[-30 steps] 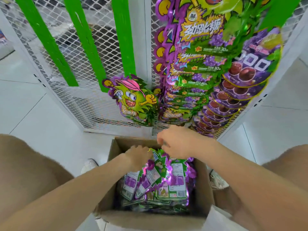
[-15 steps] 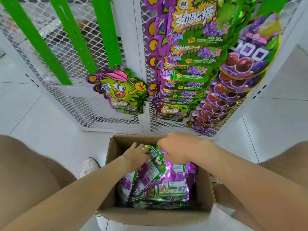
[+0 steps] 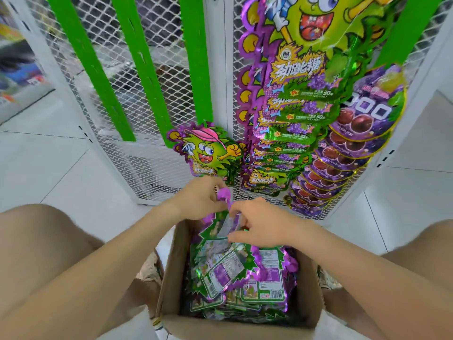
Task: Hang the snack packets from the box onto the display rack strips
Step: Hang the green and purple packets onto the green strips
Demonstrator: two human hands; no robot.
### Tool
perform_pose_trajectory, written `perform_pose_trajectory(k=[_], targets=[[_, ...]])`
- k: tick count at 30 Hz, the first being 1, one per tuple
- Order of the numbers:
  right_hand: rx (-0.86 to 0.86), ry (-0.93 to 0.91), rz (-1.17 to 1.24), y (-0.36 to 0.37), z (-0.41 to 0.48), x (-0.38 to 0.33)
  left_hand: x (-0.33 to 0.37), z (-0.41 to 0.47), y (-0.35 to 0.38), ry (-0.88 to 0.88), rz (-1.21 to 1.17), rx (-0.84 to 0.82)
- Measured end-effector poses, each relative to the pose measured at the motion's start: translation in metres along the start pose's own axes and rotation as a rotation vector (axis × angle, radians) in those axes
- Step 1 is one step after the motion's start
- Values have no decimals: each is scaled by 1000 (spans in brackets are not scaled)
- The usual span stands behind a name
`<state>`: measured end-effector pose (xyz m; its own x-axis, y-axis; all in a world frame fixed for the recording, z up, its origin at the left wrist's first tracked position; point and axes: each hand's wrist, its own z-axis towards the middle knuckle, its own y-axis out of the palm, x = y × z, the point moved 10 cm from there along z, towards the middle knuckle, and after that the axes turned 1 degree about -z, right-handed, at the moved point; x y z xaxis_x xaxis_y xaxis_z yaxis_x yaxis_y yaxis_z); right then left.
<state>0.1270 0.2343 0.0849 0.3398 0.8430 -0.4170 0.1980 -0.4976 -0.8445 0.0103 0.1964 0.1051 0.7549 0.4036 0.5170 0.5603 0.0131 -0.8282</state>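
1. Here, the left hand [image 3: 199, 198] curls its fingers round the purple top edge of a snack packet [image 3: 221, 230], raised just above the box [image 3: 232, 326]. The right hand [image 3: 262, 225] pinches the same packet lower down, probably steadying it for hanging.
2. The box sits between the person's knees, right below the rack, so the loose packets [image 3: 245, 278] inside are within easy reach.
3. One hung packet [image 3: 208, 153] dangles at the foot of a green strip [image 3: 193, 69]. The strips left of it are bare, and the packed rows [image 3: 294, 119] fill the right side.
4. The white mesh rack [image 3: 152, 173] stands on a white tiled floor [image 3: 49, 168].
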Motion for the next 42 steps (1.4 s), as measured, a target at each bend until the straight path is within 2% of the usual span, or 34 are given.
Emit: perform_pose_trajectory(k=[3, 5, 8, 9, 10, 13, 14, 16, 18, 20, 23, 26, 29, 33, 37, 42], targets=[[-5, 35, 188, -2, -10, -11, -18, -14, -22, -236, -463, 151], [-12, 34, 177, -3, -13, -16, -24, -23, -20, -389, -828, 187], [191, 14, 82, -30, -10, -11, -24, -25, -27, -476, -1096, 223], [293, 36, 76, -44, -10, -4, -27, -25, -32, -486, -1077, 227], [387, 62, 73, -58, -11, 3, -30, -24, -40, -492, -959, 222], [588, 131, 87, -94, -17, 18, -40, -23, -77, -480, -262, 216], [639, 134, 93, -103, -18, 20, -39, -20, -94, -453, -72, 284], [697, 119, 97, -116, -17, 17, -29, -12, -122, -323, 39, 457], [739, 96, 121, -126, -16, 9, -11, 2, -140, -139, -36, 526], [801, 79, 119, -137, -15, 0, 3, 12, -151, -23, -228, 522], [923, 56, 148, -157, -15, -10, 4, 25, -160, -25, -482, 527], [1056, 59, 33, -178, -16, -26, 8, 29, -165, -66, -654, 546], [1101, 65, -22, -190, -7, -32, 17, 33, -162, -96, -644, 452], [1088, 41, 96, -198, 9, -29, 12, 26, -161, -122, -576, 411], [1102, 9, 182, -201, 12, -31, 10, 16, -156, -164, -650, 308], [1081, 40, 202, -198, 16, -33, 11, 8, -155, -115, -626, 290]])
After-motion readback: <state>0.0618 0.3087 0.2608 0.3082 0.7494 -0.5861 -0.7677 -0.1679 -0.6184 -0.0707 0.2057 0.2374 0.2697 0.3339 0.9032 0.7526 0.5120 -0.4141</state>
